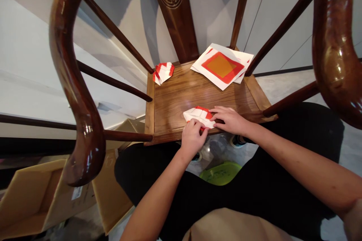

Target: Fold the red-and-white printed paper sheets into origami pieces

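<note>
Folded red-and-white paper [195, 113] at the front of a wooden armchair seat [181, 90], under both hands.
Head view: the left hand [193, 138] curls at its near edge, pinch hidden, so I cannot tell; the right hand [230, 119] rests fingers apart on its right end. Likely light, easily creased, best held by folded edges; its underside is hidden.

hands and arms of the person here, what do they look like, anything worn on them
The left hand and right hand are ungloved, with bare wrists. The left forearm and right forearm are slim and uncovered as far as they show. Near the right elbow, at the picture's edge, there seems to be a light beige sleeve.
</note>
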Available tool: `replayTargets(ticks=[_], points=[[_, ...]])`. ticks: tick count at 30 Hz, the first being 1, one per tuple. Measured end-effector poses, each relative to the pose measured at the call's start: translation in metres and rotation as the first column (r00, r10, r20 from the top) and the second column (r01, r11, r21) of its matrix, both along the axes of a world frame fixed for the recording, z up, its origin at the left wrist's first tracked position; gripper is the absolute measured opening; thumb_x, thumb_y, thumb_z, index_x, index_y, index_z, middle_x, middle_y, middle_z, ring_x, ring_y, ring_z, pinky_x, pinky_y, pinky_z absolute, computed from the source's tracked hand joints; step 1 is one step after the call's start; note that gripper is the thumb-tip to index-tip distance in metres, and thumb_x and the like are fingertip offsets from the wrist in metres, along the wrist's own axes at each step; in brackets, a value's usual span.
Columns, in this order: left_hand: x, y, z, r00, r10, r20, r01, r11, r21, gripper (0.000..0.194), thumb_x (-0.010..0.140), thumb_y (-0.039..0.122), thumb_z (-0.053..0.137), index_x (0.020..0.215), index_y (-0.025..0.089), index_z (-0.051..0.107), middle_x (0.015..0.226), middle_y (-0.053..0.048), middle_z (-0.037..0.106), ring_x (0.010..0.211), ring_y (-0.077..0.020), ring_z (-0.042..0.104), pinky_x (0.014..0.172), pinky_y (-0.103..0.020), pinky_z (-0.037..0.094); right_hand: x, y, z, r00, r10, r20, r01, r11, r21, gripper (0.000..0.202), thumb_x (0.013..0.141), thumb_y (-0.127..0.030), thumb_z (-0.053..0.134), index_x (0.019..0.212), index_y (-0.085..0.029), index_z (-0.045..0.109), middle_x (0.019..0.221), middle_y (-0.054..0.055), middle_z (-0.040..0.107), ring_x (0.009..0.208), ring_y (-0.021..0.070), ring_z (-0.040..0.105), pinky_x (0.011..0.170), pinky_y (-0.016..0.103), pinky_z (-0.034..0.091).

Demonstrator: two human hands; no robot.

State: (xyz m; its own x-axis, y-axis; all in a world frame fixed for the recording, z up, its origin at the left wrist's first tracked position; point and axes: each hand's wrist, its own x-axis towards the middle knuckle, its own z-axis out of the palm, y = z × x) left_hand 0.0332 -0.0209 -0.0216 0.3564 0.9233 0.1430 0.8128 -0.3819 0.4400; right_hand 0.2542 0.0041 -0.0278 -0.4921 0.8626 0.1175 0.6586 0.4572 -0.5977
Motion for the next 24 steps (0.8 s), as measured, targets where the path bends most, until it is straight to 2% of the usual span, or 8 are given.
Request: replayTargets(ticks=[10, 13, 17, 24], points=[[-0.006, 0.002, -0.001, 0.998, -0.029, 0.059, 0.031, 0.999, -0.042, 0.014, 0.090, 0.034, 0.065, 0.085, 0.021, 0.065, 0.092, -0.004, 0.060, 0.085, -0.0180, 0.060, 0.078, -0.031, 0.047, 0.001, -0.001, -0.001, 1.000, 0.003, -0.009, -0.003, 1.000, 0.005, 0.021, 0.089, -0.031, 0.063, 0.108, -0.028, 0.071, 0.144, 0.004, 0.056, 0.139, 0.0307, 0.043, 0.109, 0.055, 0.037], [-0.010, 0.003, -0.001, 0.993, -0.054, 0.106, 0.061, 0.996, -0.059, 0.011, 0.089, 0.030, 0.067, 0.084, 0.020, 0.065, 0.092, -0.004, 0.060, 0.084, -0.0169, 0.059, 0.078, -0.030, 0.047, 0.000, -0.002, 0.001, 1.000, 0.008, -0.004, -0.008, 1.000, 0.005, 0.021, 0.092, -0.029, 0.058, 0.108, -0.028, 0.072, 0.144, 0.003, 0.056, 0.139, 0.0296, 0.043, 0.110, 0.055, 0.036], [-0.016, 0.005, -0.002, 0.978, -0.096, 0.184, 0.112, 0.991, -0.077, 0.007, 0.087, 0.025, 0.069, 0.085, 0.020, 0.065, 0.093, -0.003, 0.059, 0.084, -0.0158, 0.058, 0.079, -0.029, 0.047, 0.000, -0.002, 0.000, 1.000, 0.009, 0.005, -0.009, 1.000, 0.022, 0.022, 0.090, -0.024, 0.060, 0.108, -0.026, 0.072, 0.143, 0.004, 0.057, 0.139, 0.0297, 0.044, 0.111, 0.053, 0.037], [-0.018, 0.005, -0.007, 0.970, -0.076, 0.231, 0.095, 0.993, -0.070, 0.006, 0.085, 0.022, 0.072, 0.085, 0.020, 0.066, 0.086, -0.001, 0.059, 0.079, -0.0155, 0.056, 0.073, -0.028, 0.046, 0.000, -0.002, -0.002, 1.000, 0.004, 0.008, -0.004, 0.999, 0.041, 0.021, 0.089, -0.025, 0.062, 0.107, -0.029, 0.072, 0.143, 0.001, 0.056, 0.138, 0.0309, 0.044, 0.110, 0.055, 0.038]])
